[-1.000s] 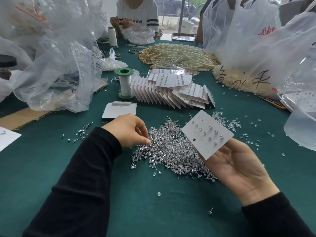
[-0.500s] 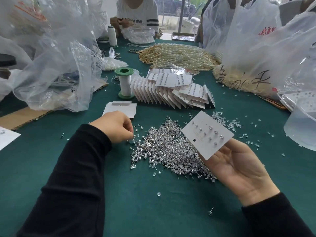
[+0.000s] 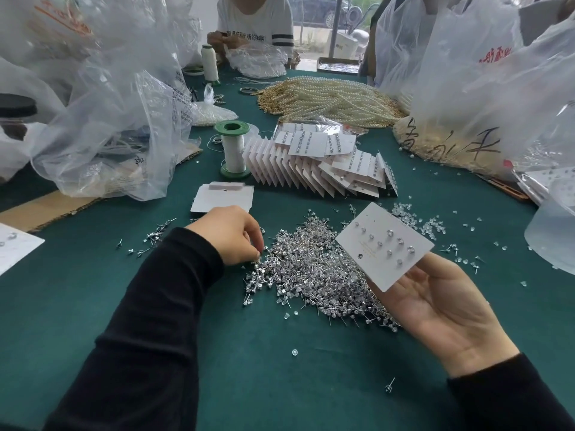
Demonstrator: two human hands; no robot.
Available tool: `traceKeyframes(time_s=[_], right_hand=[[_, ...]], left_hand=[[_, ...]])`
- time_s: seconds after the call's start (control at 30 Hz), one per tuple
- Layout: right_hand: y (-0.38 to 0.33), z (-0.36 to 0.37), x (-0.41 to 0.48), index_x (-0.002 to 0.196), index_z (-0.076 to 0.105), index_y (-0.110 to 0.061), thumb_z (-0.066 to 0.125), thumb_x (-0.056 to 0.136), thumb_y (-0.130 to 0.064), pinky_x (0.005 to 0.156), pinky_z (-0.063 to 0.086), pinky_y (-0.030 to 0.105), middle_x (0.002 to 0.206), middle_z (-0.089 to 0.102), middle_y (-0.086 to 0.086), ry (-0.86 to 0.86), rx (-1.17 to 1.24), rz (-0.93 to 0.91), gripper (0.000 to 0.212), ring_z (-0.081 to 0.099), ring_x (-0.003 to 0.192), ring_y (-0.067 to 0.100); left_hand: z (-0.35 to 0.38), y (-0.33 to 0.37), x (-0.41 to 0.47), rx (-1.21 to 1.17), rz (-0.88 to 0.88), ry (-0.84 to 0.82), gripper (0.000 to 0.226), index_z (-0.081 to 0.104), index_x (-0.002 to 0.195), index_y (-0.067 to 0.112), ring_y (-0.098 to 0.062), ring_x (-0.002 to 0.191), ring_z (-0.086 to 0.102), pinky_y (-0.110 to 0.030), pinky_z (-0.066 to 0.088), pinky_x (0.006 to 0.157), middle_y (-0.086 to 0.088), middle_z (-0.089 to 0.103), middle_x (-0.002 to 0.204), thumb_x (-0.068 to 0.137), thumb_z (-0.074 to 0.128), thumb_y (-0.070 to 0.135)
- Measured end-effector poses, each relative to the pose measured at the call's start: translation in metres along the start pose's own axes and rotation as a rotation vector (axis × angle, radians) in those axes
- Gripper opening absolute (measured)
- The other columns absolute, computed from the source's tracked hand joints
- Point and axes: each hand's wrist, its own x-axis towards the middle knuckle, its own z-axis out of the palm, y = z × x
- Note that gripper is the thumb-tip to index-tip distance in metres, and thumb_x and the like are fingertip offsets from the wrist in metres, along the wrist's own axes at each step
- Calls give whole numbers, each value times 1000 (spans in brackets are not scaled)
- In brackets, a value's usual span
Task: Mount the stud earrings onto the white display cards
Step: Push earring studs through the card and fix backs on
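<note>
Green felt covers the table (image 3: pixel 93 306), and the free room is mostly at the near edge, between the two black sleeves; on the left side big plastic bags (image 3: pixel 109 119) crowd the surface, and on the right more bags (image 3: pixel 482 88) hang over it. Behind the work place stand a green spool (image 3: pixel 233 147), a fanned stack of filled cards (image 3: pixel 317 163) and some blank cards (image 3: pixel 222 197). Stud earrings (image 3: pixel 314 269) lie in a wide silver pile in the middle. At the pile's left edge the left hand (image 3: pixel 230 234) has curled fingers with the tips pressed together; whether a stud is between them I cannot tell. On the right, the right hand (image 3: pixel 441 306), palm up, holds the white display card (image 3: pixel 384 245) by its lower corner, tilted over the pile's right side. This card already carries several small studs in rows
</note>
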Motion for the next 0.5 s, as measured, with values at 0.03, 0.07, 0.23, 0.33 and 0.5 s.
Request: traceKeyframes(time_s=[0.03, 0.07, 0.23, 0.33, 0.5], right_hand=[[0, 1, 0, 78, 73, 5, 92, 10, -1, 65, 59, 38, 95, 71, 20, -3, -4, -2, 71, 70, 85, 30], [0, 1, -1, 78, 73, 5, 92, 10, -1, 65, 59, 38, 94, 71, 20, -4, -3, -3, 71, 70, 84, 30], [0, -2, 0, 78, 74, 5, 92, 11, -1, 69, 58, 40, 96, 71, 20, 1, 6, -3, 70, 70, 86, 30], [-1, -2, 1, 78, 74, 5, 92, 10, -2, 69, 58, 40, 95, 71, 20, 9, -6, 1, 71, 70, 86, 30], [1, -2, 2, 80, 73, 5, 92, 11, -2, 64, 59, 38, 96, 71, 21, -3, -9, 5, 72, 70, 86, 30]], left_hand=[[0, 0, 0, 22, -3, 12, 17, 65, 68, 26, -1, 60, 50, -13, 36, 52, 11, 57, 63, 76, 65, 11], [0, 0, 0, 44, -10, 23, 18, 65, 66, 25, -1, 60, 49, -13, 35, 51, 12, 56, 61, 76, 64, 10], [-8, -13, 2, 31, -134, 80, 13, 67, 74, 17, -17, 63, 63, -20, 49, 58, 4, 62, 68, 80, 63, 6], [-11, -15, -8, -155, -104, -1, 23, 63, 89, 25, -11, 48, 62, -14, 48, 46, 5, 61, 81, 71, 77, 22], [2, -9, -10, 62, 16, -17, 16, 62, 77, 28, 0, 54, 49, -15, 41, 55, 6, 57, 79, 72, 75, 20]])
